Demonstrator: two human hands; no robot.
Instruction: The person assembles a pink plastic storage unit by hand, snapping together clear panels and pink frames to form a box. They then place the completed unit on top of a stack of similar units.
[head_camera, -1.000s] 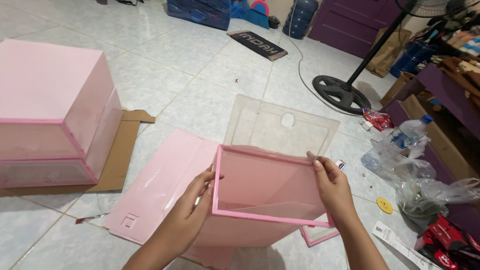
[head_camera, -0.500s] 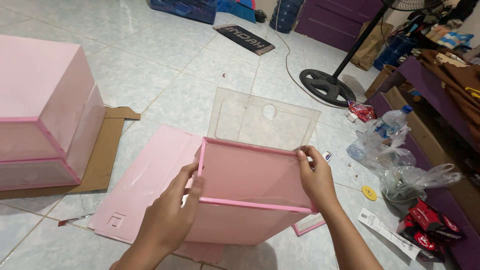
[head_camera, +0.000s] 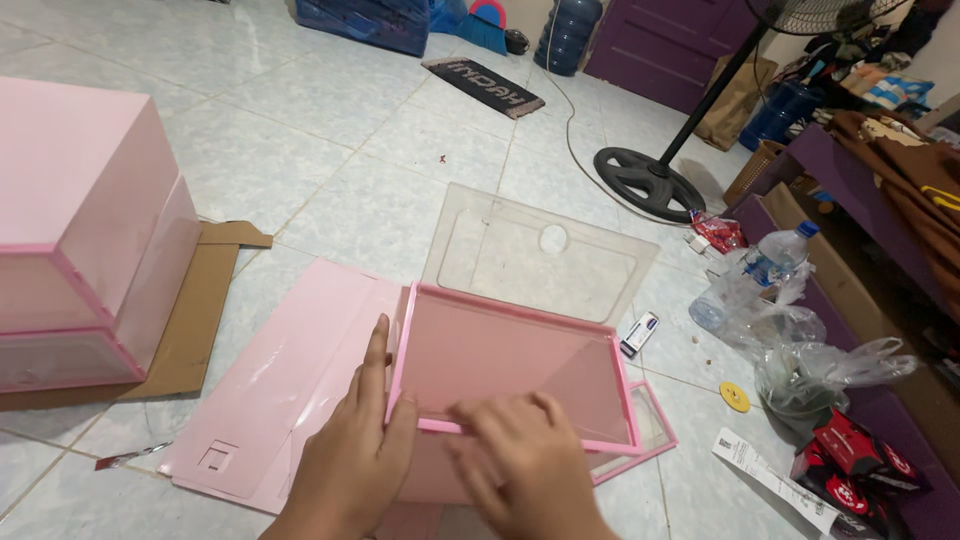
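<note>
Two hands on a pink drawer frame (head_camera: 515, 365)
Left hand (head_camera: 355, 455) grips its left edge; right hand (head_camera: 530, 470) lies open, blurred, on its near rim

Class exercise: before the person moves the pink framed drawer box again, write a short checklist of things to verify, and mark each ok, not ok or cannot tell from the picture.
1. Left hand on the pink drawer box, at its left edge: ok.
2. Right hand gripping the near rim: cannot tell, it is blurred.
3. Box interior free of loose parts: ok.
4. Clear plastic panel apart from both hands, flat behind the box: ok.
5. Pink flat panel free to lift: not ok, the box overlaps its right side.
6. Floor to the right free of clutter: not ok, plastic bags lie there.
</note>
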